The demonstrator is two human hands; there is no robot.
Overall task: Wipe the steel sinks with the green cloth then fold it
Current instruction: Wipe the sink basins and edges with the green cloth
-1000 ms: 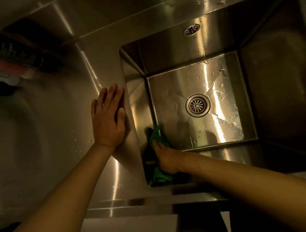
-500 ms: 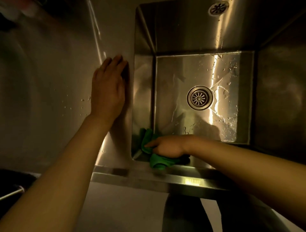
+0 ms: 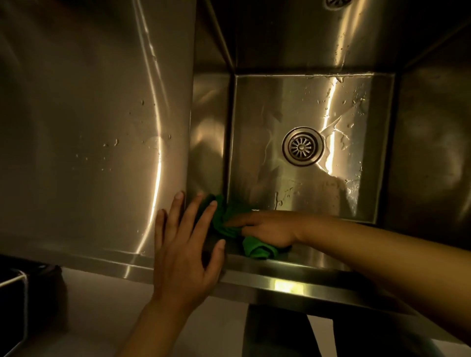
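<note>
Steel sink (image 3: 254, 127) is our landmark, its floor wet with droplets around the round drain (image 3: 302, 146). We see the green cloth (image 3: 224, 224) bunched in the near left corner of that sink, against the near wall where it meets the left wall. Our right hand (image 3: 265, 229) lies flat on top of the cloth, fingers stretched toward the left wall, pressing rather than clutching; part of the cloth bulges out below the palm, nearer us. Our left hand (image 3: 183, 249) rests on the desk (image 3: 89, 127) at the sink's near left rim, its grip open with fingers spread, holding nothing; the fingertips reach over the rim close to the cloth, though we cannot tell if they touch it. Water drops speckle the desk left of the sink. Near the sink's far wall, an overflow grille (image 3: 336, 3) is cut off by the top edge.
</note>
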